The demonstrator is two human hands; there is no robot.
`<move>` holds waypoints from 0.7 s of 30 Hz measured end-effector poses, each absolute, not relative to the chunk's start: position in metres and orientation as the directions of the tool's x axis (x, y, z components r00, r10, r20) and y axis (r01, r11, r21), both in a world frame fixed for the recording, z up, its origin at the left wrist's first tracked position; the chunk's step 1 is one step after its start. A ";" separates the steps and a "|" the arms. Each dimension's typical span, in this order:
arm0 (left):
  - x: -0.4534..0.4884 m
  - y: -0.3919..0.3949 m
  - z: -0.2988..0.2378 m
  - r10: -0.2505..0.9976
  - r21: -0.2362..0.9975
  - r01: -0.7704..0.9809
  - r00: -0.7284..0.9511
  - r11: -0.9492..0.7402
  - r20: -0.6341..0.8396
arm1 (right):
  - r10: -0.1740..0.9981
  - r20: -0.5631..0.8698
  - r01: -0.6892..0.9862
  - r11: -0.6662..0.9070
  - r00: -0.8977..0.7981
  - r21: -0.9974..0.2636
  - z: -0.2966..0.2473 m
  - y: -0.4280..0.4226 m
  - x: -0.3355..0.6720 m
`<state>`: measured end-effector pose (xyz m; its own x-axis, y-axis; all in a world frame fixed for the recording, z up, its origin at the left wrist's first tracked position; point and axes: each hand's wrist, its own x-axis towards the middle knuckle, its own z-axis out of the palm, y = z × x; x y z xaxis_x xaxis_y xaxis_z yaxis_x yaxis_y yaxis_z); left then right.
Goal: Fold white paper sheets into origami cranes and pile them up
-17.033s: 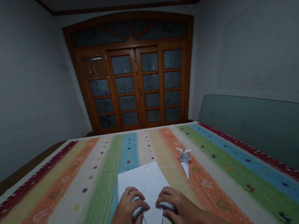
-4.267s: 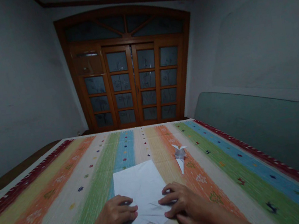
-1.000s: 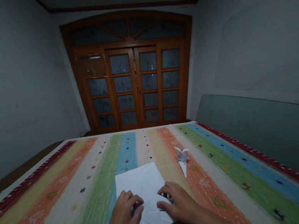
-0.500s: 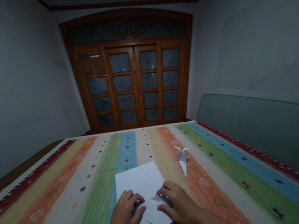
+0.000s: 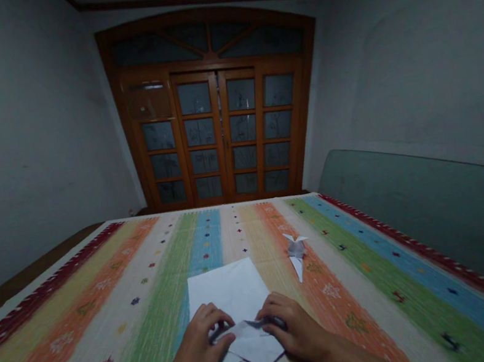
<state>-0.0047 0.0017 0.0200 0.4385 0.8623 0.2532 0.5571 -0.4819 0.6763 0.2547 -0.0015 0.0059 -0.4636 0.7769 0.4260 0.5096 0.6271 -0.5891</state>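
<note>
Pinching the near part of a white paper sheet [image 5: 226,288] between thumb and fingers, the left hand [image 5: 204,340] and the right hand [image 5: 290,325] face each other across it, both curled closed on its folded layers. Between them a flap [image 5: 259,349] comes to a blunt point towards the person, its upper edge raised a little, with shadow beneath. Beyond the fingertips the sheet lies broad and smooth on the striped tablecloth [image 5: 153,340].

As for progress, some folding is evidently done, since layers overlap at the near end; the raised edge is not yet pressed flat, and the far part looks to be without small folds. The work seems only partway along; how many folds remain cannot be told.

Past the right hand, well apart from the sheet, lies a small folded paper figure [image 5: 296,251], untouched. Wooden doors [image 5: 223,125] stand behind the table.
</note>
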 end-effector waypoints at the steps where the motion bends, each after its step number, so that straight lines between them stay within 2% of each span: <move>1: -0.005 0.000 0.022 0.853 0.685 0.537 0.452 -0.492 0.259 | 0.762 0.457 0.502 0.647 -0.459 -0.574 0.004 -0.001 0.255; 9: -0.005 -0.007 0.022 0.788 0.682 0.452 0.530 -0.575 0.313 | 0.599 0.663 0.426 0.796 -0.450 -0.430 0.006 -0.009 0.257; 13: -0.006 -0.005 0.021 0.814 0.717 0.430 0.469 -0.549 0.343 | 0.617 0.660 0.421 0.783 -0.429 -0.459 0.005 -0.012 0.260; 21: -0.011 0.002 0.025 0.825 0.750 0.346 0.273 -0.564 0.495 | 0.599 0.723 0.427 0.785 -0.344 -0.448 -0.007 -0.008 0.263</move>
<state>-0.0110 0.0015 0.0250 0.2730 0.8248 0.4951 0.3458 -0.5644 0.7496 0.2634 -0.0083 -0.0066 -0.3438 0.5995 0.7228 0.4269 0.7854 -0.4483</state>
